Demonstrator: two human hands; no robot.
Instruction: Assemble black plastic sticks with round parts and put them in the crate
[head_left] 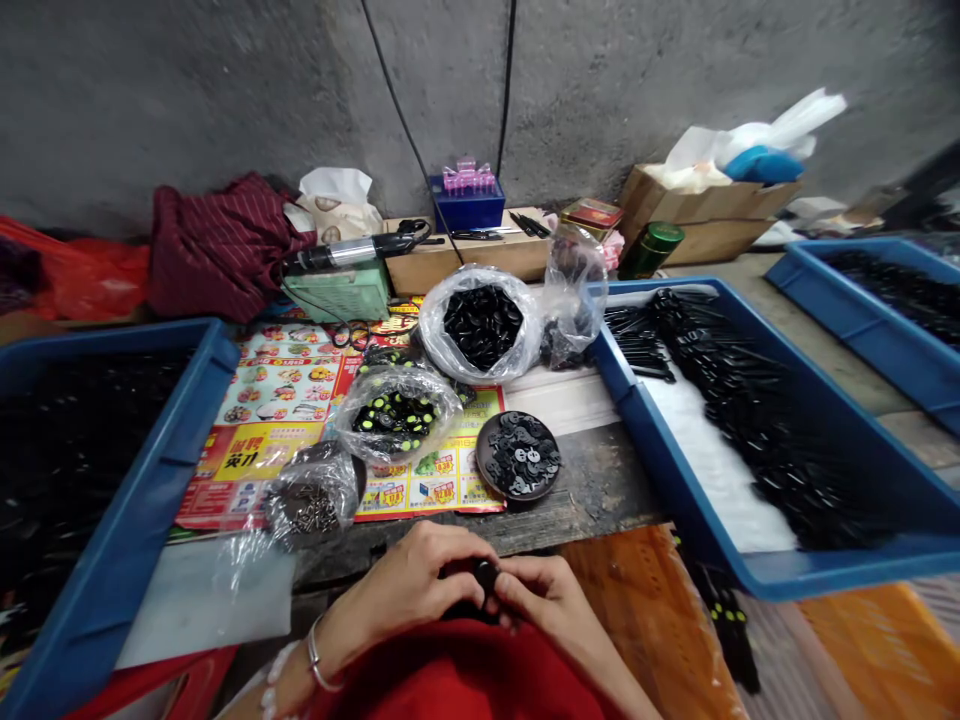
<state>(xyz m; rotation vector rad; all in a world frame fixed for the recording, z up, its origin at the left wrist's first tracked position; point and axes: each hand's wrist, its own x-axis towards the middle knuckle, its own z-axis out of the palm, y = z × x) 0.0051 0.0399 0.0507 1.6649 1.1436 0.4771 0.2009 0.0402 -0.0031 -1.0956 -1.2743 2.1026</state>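
Black piece [486,576], rounded at the top and partly hidden, is between both hands just above the red clothing: the fingers of the left hand [427,575] are curled round it, nearly closed, and the thumb and forefinger of the right hand [546,592] pinch close at its edge. From the hands, at 11 o'clock, a colourful flyer [289,438] covers the surface [600,485]; its bigger characters seem to read 诚聘 and 英才, while the price figures and remaining print are too small to tell. A bag of yellow-dotted black parts [394,415] sits on the flyer, hiding some of its print, with a bag of small metal pieces [313,505] at 10 o'clock. A dish [481,470] of flat black parts lies nearby, just past 12 o'clock, and a bag of glossy black pieces [480,325] stands farther off at 12. Blue trays flank the hands, one [161,520] at 9 o'clock, another [637,400] at 2. Far off at 11, a power tool [356,252] rests on a green box [341,292], its lettering unreadable.
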